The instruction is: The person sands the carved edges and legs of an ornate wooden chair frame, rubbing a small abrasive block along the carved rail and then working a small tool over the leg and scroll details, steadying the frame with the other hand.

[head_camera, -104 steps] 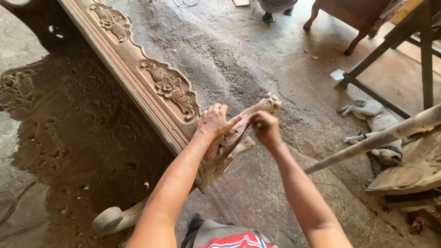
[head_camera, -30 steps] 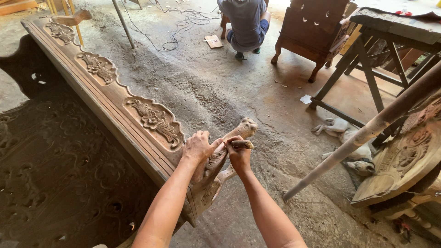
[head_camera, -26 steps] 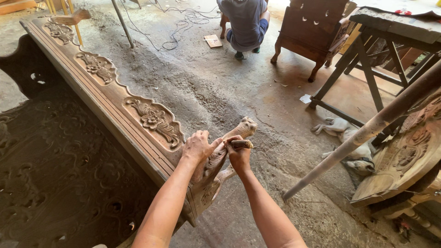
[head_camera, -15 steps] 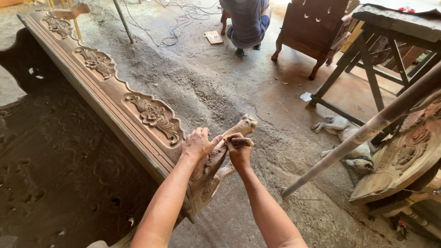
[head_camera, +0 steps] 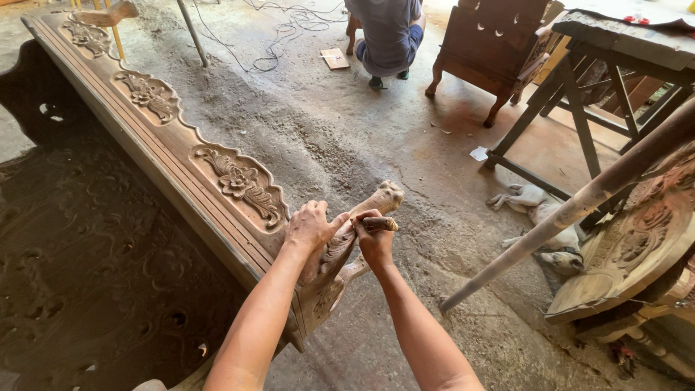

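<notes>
Small tool (head_camera: 378,224) in right hand (head_camera: 374,242), tip hidden against carved leg (head_camera: 362,217).

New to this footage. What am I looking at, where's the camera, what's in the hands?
There is no machine here: a person works with two bare hands. The single camera sits on that person's head and looks down, so the forearms enter from the bottom edge.

The left hand rests on a carved wooden leg at the end of a long carved wooden panel with flower ornaments. The right hand has its grip closed on a small wooden-handled tool, held against the carving; its tip is hidden.

Around them lies a dusty concrete floor. A white dog lies on it at right, near a wooden trestle table. Farther back another person crouches beside a wooden chair.
</notes>
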The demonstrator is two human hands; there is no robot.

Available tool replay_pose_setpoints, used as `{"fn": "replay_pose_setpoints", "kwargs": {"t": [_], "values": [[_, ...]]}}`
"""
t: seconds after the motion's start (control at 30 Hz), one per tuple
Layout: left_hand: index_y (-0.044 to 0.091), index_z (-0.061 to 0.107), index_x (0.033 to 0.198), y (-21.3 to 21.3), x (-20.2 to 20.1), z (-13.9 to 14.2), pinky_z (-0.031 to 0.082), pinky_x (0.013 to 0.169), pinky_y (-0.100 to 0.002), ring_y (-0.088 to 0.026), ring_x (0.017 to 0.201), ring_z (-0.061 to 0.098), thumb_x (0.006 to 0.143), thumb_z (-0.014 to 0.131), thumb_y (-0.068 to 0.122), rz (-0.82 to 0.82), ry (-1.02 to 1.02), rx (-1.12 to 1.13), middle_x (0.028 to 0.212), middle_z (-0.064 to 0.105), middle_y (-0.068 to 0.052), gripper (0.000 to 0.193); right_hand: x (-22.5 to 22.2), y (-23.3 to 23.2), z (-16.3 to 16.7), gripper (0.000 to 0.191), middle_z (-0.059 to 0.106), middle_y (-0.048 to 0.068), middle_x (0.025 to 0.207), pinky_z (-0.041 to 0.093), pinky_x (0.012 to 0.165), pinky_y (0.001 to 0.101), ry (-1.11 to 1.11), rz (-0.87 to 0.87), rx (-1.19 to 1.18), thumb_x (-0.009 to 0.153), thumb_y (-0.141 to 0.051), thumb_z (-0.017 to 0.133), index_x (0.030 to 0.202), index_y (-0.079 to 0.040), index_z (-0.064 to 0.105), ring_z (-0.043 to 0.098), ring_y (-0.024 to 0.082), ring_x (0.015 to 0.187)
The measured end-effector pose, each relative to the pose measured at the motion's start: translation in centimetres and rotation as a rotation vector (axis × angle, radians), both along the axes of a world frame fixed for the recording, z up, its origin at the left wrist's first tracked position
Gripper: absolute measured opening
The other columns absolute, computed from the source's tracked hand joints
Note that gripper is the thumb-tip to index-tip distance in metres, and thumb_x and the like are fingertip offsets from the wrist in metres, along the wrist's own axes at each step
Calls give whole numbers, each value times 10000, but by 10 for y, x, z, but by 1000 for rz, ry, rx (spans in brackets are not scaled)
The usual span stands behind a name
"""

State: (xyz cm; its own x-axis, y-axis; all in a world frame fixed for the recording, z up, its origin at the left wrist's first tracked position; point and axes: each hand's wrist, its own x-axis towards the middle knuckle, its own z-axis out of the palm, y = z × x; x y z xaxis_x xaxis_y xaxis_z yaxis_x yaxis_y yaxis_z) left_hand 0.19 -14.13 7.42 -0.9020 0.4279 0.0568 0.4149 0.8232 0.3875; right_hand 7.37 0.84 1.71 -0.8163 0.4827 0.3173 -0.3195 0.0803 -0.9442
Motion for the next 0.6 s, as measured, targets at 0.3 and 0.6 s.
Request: {"fn": "replay_pose_setpoints", "kwargs": {"t": [0.3, 0.6], "values": [[49, 644, 1193, -1, 0, 2, 479, 1032, -506, -370, 1248, 578, 868, 511, 793, 1, -14, -11, 1259, 619, -205, 823, 1, -1, 4, 115, 685, 21, 843, 536, 733, 244, -23, -17, 47, 891, 26, 738, 935, -38, 653, 641, 92, 803], [41, 633, 1218, -1, -3, -8, 475, 1020, -514, -388, 1230, 578, 877, 532, 766, -30, 29, 25, 1273, 614, -220, 807, 1, -1, 0, 129, 666, 18, 829, 531, 705, 241, 0, -12, 22, 895, 32, 744, 936, -45, 649, 631, 86, 788]]}}
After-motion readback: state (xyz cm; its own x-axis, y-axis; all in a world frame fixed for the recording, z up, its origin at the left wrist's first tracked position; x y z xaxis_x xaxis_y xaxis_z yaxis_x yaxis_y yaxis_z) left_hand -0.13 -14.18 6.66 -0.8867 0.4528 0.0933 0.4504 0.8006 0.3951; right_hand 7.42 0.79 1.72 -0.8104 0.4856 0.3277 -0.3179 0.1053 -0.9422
